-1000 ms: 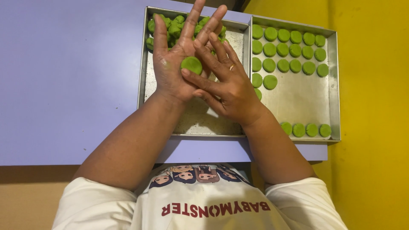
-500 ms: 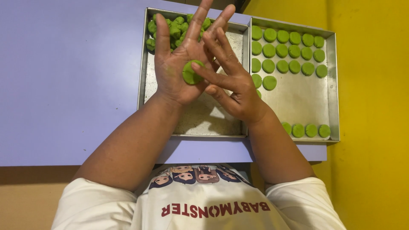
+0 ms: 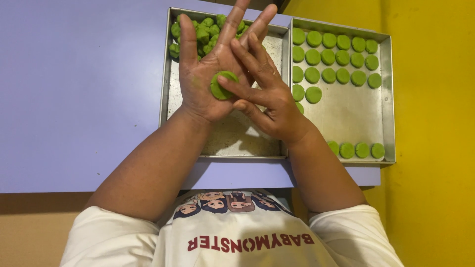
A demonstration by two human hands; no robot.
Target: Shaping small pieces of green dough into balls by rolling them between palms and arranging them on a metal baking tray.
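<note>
A person in a white printed T-shirt [image 3: 237, 237] works at a lavender bench [image 3: 79, 99], both forearms reaching out over two metal trays. The left hand [image 3: 208, 74] is held flat and open, palm up, fingers spread, cradling a green dough disc [image 3: 221, 85] in the hollow of the palm. The right hand [image 3: 269, 101] lies across it from the right, its grip not closed round anything; the fingertips [image 3: 223, 80] press on the disc's near edge.

A second ago the piece sat higher on the palm as a rounder lump, and half a second ago the right fingers covered most of it. Now it shows broader and flatter, by the look of it close to the finished rounds, so the pressing seems nearly done.

Beneath the hands lies the left tray [image 3: 166, 74], its floor dusted and mostly bare, with a heap of rough green dough lumps [image 3: 203, 32] in its far left corner. Just beside it, touching along one wall, the right tray [image 3: 388, 99] carries flattened green rounds [image 3: 336, 57] in neat rows at the far end and a short row [image 3: 356, 150] at the near edge. A yellow wall [image 3: 435, 148] runs along the right.
</note>
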